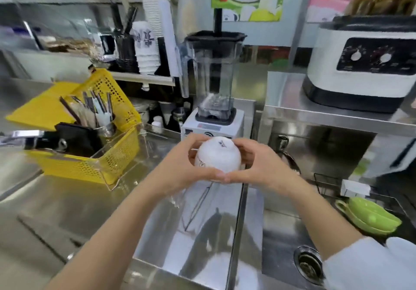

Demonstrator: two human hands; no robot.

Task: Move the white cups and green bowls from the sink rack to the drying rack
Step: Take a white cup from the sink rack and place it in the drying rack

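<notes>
A white cup (218, 157) with dark lettering is held upside down above the steel counter, in front of the blender. My left hand (180, 166) wraps its left side and my right hand (254, 166) its right side, fingertips meeting beneath it. Two stacked green bowls (371, 217) lie tilted in the black wire sink rack (324, 181) at the right, over the sink. A yellow perforated basket (94, 163) stands on the counter at the left.
A blender (213, 82) stands just behind the cup. A white and black appliance (360, 64) sits on a raised steel shelf at right. The sink drain (308, 265) is at lower right. Utensils in a metal holder (105, 127) stand inside the yellow basket.
</notes>
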